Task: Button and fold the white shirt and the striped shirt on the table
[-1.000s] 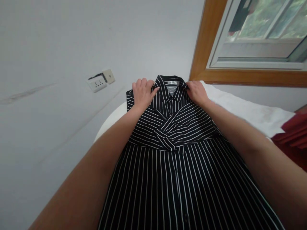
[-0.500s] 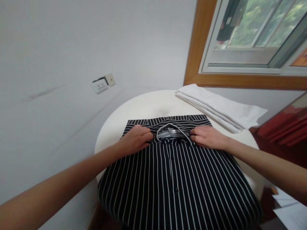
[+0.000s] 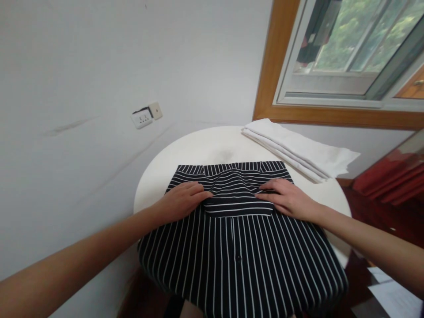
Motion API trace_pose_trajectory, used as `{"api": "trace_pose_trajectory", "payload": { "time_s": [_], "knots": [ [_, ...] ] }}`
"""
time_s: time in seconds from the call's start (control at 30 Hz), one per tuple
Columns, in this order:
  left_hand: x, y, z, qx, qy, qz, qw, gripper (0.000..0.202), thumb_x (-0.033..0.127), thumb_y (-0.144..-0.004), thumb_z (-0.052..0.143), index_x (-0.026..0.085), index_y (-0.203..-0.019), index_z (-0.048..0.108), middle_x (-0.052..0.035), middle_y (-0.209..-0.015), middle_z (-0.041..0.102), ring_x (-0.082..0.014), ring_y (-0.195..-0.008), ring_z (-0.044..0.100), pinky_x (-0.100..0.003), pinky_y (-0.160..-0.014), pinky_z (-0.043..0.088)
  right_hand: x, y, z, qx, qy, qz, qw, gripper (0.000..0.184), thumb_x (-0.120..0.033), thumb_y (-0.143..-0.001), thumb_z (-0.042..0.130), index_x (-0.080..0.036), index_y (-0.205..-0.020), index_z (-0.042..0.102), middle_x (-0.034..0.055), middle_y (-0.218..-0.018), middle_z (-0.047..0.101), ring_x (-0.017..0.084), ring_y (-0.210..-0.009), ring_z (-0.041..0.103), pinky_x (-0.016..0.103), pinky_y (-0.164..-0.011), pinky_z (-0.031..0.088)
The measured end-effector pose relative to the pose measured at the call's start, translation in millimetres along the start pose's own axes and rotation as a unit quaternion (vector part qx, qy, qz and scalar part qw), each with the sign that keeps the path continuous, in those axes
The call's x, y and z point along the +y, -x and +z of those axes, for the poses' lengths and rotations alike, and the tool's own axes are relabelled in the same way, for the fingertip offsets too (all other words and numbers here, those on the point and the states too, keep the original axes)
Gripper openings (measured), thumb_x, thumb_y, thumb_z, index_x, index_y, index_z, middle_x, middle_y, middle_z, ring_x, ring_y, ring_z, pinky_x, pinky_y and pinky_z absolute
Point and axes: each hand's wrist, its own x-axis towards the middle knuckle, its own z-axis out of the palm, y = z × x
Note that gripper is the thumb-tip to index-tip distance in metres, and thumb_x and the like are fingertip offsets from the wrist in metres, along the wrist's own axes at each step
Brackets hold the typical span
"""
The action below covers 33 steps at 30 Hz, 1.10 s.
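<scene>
A black shirt (image 3: 236,247) with white stripes lies spread over the round table, its buttoned front facing up and its near part hanging over the edge. The folded collar (image 3: 238,205) lies flat between my hands, its stripes running crosswise. My left hand (image 3: 183,198) rests on the cloth at the collar's left end, fingers stretched out and thumb touching the collar. On the right end, my right hand (image 3: 283,196) lies with its fingers spread and fingertips on the fabric. Neither hand grips the cloth.
The white round table (image 3: 195,143) stands against the wall. Folded white cloth (image 3: 294,148) lies at its back right, below a wood-framed window (image 3: 331,115). A socket (image 3: 142,118) is on the wall. Papers (image 3: 395,293) and red fabric (image 3: 392,179) are at the right.
The collar, raised with a gap beneath it before, now lies folded down flat towards me. My fingers have let go of its edges and lie outstretched on the cloth.
</scene>
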Motion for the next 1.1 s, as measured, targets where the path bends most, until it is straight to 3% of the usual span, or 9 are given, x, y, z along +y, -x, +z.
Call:
{"api": "trace_pose_trajectory", "payload": {
  "time_s": [0.17,0.27,0.37,0.47,0.57,0.7,0.87,1.1],
  "knots": [
    [5.1,11.1,-11.2,-0.06,0.04,0.058,0.996,0.029,0.025,-0.089,0.048,0.026,-0.116,0.058,-0.0039,-0.093,0.06,-0.0195,-0.089,0.053,-0.036,-0.085,0.041,-12.9,7.0,-11.1,-0.072,-0.111,-0.028,0.991,0.046,-0.03,-0.087,0.056,-0.023,-0.133,0.055,0.0109,-0.136,0.053,0.026,-0.125,0.049,0.048,-0.105,0.038],
    [7.3,9.3,-15.5,-0.05,0.068,0.062,0.994,0.025,0.028,-0.089,0.048,0.024,-0.11,0.062,-0.0043,-0.093,0.061,-0.0198,-0.089,0.053,-0.038,-0.087,0.039,-8.7,4.9,-13.9,-0.062,-0.145,-0.008,0.987,0.037,-0.03,-0.089,0.055,-0.025,-0.125,0.062,0.0067,-0.133,0.058,0.023,-0.124,0.051,0.047,-0.107,0.038],
    [6.5,-9.8,-15.5,-0.006,0.089,0.024,0.996,0.026,0.027,-0.093,0.04,0.022,-0.097,0.066,-0.0047,-0.094,0.062,-0.0192,-0.091,0.053,-0.038,-0.089,0.039,7.8,-8.0,-11.8,-0.01,-0.133,0.068,0.989,0.03,-0.031,-0.094,0.047,-0.026,-0.118,0.066,0.004,-0.125,0.063,0.02,-0.12,0.055,0.043,-0.106,0.041],
    [1.5,-37.7,-5.7,0.03,0.097,-0.019,0.995,0.031,0.03,-0.096,0.037,0.022,-0.108,0.064,-0.006,-0.11,0.063,-0.0197,-0.103,0.054,-0.039,-0.094,0.04,28.3,-23.5,3.1,0.011,-0.068,0.177,0.982,0.038,-0.039,-0.097,0.04,-0.024,-0.126,0.06,0.0066,-0.132,0.059,0.022,-0.126,0.05,0.044,-0.109,0.038],
    [-8.7,-52.5,16.2,0.031,0.067,-0.058,0.996,0.041,0.037,-0.097,0.036,0.026,-0.133,0.05,-0.0063,-0.139,0.05,-0.0236,-0.128,0.042,-0.047,-0.108,0.029,40.3,-29.1,28.6,-0.033,-0.006,0.289,0.957,0.053,-0.052,-0.095,0.036,-0.026,-0.141,0.045,0.0076,-0.148,0.041,0.03,-0.137,0.035,0.053,-0.111,0.032],
    [-26.9,-38.6,48.3,-0.036,0.026,-0.149,0.988,0.053,0.054,-0.095,0.032,0.033,-0.143,0.036,-0.0044,-0.154,0.03,-0.0302,-0.14,0.027,-0.059,-0.112,0.016,39.1,-20.5,57.6,-0.098,0.032,0.381,0.919,0.074,-0.072,-0.087,0.026,-0.032,-0.149,0.028,0.0067,-0.157,0.023,0.037,-0.141,0.024,0.065,-0.109,0.025],
    [-39.6,-18.2,61.5,-0.072,0.027,-0.207,0.975,0.062,0.063,-0.093,0.026,0.034,-0.148,0.026,-0.0056,-0.157,0.022,-0.0312,-0.143,0.023,-0.063,-0.112,0.014,39.1,-10.0,71.9,-0.056,0.084,0.374,0.922,0.073,-0.072,-0.088,0.022,-0.033,-0.148,0.027,0.0051,-0.157,0.022,0.035,-0.14,0.026,0.064,-0.111,0.02],
    [-49.8,-29.1,62.5,-0.074,0.042,-0.218,0.972,0.063,0.064,-0.092,0.026,0.034,-0.148,0.026,-0.0056,-0.157,0.021,-0.0322,-0.143,0.021,-0.065,-0.111,0.012,65.7,-16.1,76.8,-0.049,0.077,0.345,0.934,0.069,-0.07,-0.089,0.024,-0.033,-0.147,0.032,0.0076,-0.155,0.027,0.035,-0.139,0.029,0.065,-0.109,0.024]
  ]
}}
